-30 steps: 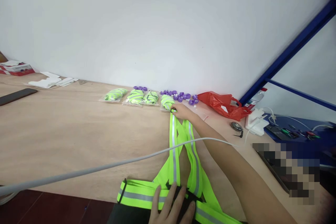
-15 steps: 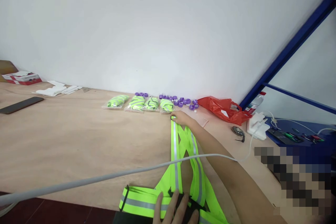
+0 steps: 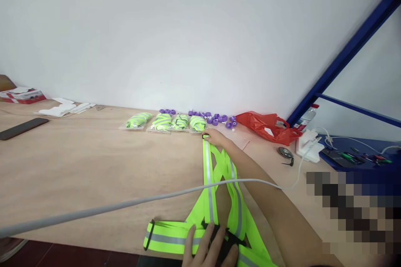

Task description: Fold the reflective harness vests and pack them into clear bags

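Neon yellow-green straps with grey reflective stripes [image 3: 208, 171] run across the wooden table [image 3: 94, 167], from its middle to the front edge. At their far end my right hand [image 3: 214, 137] is closed on a strap end with a small black buckle. My left hand [image 3: 208, 248] lies with fingers spread over the near part of the straps, on a black piece there. A folded strap section with a black slider [image 3: 150, 235] sticks out to the left of it. A white cable [image 3: 140, 202] passes in front of the straps.
Several bagged neon straps [image 3: 161, 122] lie near the wall beside several purple rolls [image 3: 222, 118]. Further right are a red plastic bag [image 3: 269, 127], a tape measure [image 3: 284, 152], a white power strip [image 3: 308, 146] and a bottle [image 3: 308, 117]. A dark flat object [image 3: 23, 128] lies at left.
The view has shifted slightly. Both hands remain at the same places on the straps, and the cable appears a little higher over them.
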Tool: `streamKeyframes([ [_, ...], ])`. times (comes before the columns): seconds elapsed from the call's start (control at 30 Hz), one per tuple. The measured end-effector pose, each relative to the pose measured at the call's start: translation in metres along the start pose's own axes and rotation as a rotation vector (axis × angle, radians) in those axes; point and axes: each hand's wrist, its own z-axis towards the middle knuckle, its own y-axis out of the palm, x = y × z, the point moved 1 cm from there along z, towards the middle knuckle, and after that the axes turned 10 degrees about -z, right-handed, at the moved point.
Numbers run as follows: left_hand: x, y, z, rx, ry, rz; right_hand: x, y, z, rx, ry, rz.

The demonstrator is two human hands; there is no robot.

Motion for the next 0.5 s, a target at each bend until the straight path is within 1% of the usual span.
streamKeyframes([
  [0.1, -0.001, 0.001, -0.002, -0.008, 0.036, 0.024, -0.001, 0.001, -0.002, 0.026, 0.007, 0.007],
  [0.2, -0.003, 0.002, -0.006, -0.027, 0.045, 0.012, -0.003, 0.001, -0.007, 0.059, 0.038, 0.010],
  [0.37, -0.005, 0.000, -0.010, -0.074, 0.047, -0.020, -0.010, -0.007, -0.027, 0.109, 0.088, 0.030],
  [0.43, -0.007, -0.005, -0.009, -0.134, 0.054, -0.006, -0.015, -0.013, -0.043, 0.130, 0.091, 0.048],
  [0.5, -0.010, -0.011, -0.009, -0.241, 0.096, 0.020, -0.021, -0.018, -0.064, 0.154, 0.096, 0.077],
])
